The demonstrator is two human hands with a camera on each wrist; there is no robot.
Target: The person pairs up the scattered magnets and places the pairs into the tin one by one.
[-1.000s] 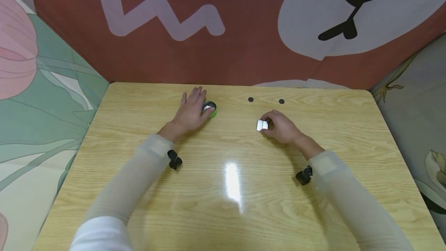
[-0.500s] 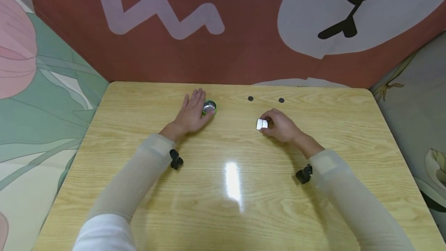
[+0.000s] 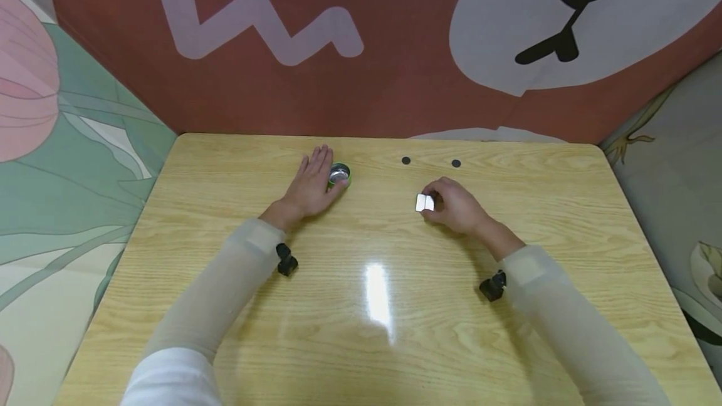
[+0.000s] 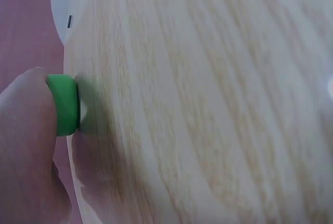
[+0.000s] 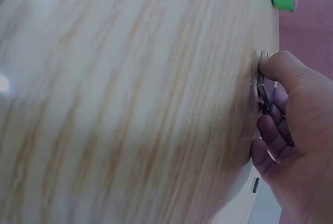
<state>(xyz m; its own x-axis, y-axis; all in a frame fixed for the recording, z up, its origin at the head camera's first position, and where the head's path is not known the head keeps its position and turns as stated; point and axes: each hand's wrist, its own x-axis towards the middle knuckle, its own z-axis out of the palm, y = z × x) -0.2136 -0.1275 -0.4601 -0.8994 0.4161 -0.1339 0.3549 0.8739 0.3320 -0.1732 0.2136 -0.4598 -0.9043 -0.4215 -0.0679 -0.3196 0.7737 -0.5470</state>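
Note:
My left hand [image 3: 309,190] lies flat with straight fingers at the back left of the table, against a small round green dish [image 3: 340,173] with a shiny silver inside. Its thumb [image 4: 31,109] runs along the near side of the dish's green wall [image 4: 64,104]. Right of the middle, my right hand [image 3: 455,207] pinches a small silver hinge [image 3: 421,203] between thumb and fingers. Two bright leaves meet at a line down the hinge's middle, standing at a slight angle to each other. In the right wrist view the hinge [image 5: 264,91] is seen edge-on, close over the table, partly hidden by the thumb.
Two small black discs, a left one [image 3: 406,160] and a right one [image 3: 456,163], lie near the table's back edge. The wooden table [image 3: 338,306] meets a red-brown patterned wall [image 3: 316,102] behind. Black wrist cameras [image 3: 286,260] hang close to the tabletop.
My left hand has slid slightly towards me, its thumb shifting lower on the dish so more of the silver inside shows. The right hand and the hinge have stayed in place.

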